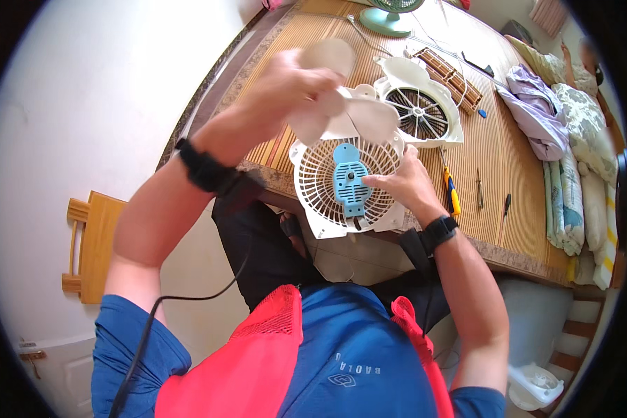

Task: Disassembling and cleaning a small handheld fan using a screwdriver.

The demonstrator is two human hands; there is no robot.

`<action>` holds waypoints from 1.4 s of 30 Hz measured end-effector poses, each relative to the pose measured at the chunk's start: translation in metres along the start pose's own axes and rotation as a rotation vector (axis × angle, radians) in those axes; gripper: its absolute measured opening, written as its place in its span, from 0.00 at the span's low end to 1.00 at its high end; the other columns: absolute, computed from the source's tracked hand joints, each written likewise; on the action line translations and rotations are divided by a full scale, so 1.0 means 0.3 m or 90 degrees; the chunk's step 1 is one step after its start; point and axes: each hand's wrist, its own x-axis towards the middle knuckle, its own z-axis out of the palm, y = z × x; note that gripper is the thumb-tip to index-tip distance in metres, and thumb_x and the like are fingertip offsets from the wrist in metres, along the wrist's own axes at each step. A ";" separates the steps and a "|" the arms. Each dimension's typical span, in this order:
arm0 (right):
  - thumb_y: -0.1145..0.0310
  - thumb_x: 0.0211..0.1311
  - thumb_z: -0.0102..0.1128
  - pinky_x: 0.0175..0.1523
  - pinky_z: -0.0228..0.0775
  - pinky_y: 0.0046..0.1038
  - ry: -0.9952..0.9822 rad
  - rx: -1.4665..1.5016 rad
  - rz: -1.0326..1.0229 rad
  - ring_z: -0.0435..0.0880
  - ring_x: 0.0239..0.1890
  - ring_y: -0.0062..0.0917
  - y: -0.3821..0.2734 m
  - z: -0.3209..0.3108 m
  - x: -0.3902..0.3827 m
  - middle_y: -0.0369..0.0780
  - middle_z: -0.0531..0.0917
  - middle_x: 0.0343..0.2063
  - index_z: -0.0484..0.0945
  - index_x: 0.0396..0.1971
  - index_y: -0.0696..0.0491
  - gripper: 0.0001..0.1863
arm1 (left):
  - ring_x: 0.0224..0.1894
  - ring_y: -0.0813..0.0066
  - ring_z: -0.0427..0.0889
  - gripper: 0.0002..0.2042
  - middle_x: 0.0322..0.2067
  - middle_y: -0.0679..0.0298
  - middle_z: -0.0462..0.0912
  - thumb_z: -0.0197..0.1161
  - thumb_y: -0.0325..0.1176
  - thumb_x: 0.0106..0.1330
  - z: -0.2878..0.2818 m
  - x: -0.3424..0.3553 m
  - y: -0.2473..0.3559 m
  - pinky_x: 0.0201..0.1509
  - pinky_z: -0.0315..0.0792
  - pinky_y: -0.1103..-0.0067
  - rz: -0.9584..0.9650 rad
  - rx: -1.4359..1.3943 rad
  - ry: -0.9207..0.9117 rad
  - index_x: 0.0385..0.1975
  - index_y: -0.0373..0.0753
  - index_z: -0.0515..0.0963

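My left hand [294, 87] is raised and closed around the hub area of a white fan blade [373, 120], slightly blurred. Beneath it, a white round fan housing [312, 182] with a slotted grille rests at the near edge of the mat-covered bed. A light-blue motor cover [350, 188] with vent slots and a short shaft sits in the grille's middle. My right hand [411, 182] grips the housing's right rim, thumb reaching inward toward the blue cover and fingers partly hidden behind the rim.
Behind lies another white housing [425, 111] with dark radial openings, beside a brown slatted piece [449, 78]. A yellow-and-blue screwdriver [453, 194] and slim tools [479, 188] lie rightward. A green fan base [385, 22] stands at the back, folded bedding [536, 115] far right, a wooden stool [101, 247] left.
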 end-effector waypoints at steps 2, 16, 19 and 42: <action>0.50 0.53 0.92 0.70 0.82 0.45 0.071 -0.002 -0.034 0.89 0.65 0.52 -0.002 -0.017 -0.039 0.62 0.88 0.60 0.67 0.73 0.68 0.58 | 0.45 0.73 0.90 0.17 0.49 0.62 0.89 0.73 0.34 0.76 -0.141 -0.046 -0.027 0.51 0.84 0.74 0.125 0.012 0.064 0.57 0.30 0.84; 0.58 0.70 0.79 0.53 0.84 0.45 0.142 -0.092 -0.268 0.92 0.47 0.46 -0.123 0.019 -0.199 0.47 0.91 0.42 0.92 0.49 0.56 0.17 | 0.67 0.53 0.90 0.15 0.59 0.55 0.93 0.73 0.18 0.72 -0.331 -0.376 -0.433 0.82 0.68 0.53 0.601 0.728 0.411 0.56 0.40 0.88; 0.52 0.69 0.79 0.55 0.83 0.46 0.124 -0.207 -0.199 0.91 0.51 0.46 -0.128 0.081 -0.169 0.46 0.90 0.46 0.92 0.52 0.56 0.23 | 0.74 0.50 0.83 0.20 0.66 0.56 0.90 0.73 0.20 0.70 -0.343 -0.310 -0.596 0.86 0.60 0.51 0.564 0.766 0.411 0.60 0.44 0.88; 0.61 0.73 0.72 0.45 0.84 0.47 0.166 -0.302 -0.303 0.92 0.36 0.47 -0.190 0.167 -0.091 0.45 0.91 0.35 0.93 0.40 0.52 0.10 | 0.51 0.65 0.90 0.37 0.60 0.51 0.85 0.82 0.35 0.69 0.103 -0.396 -0.639 0.56 0.86 0.66 0.005 0.060 0.253 0.73 0.32 0.71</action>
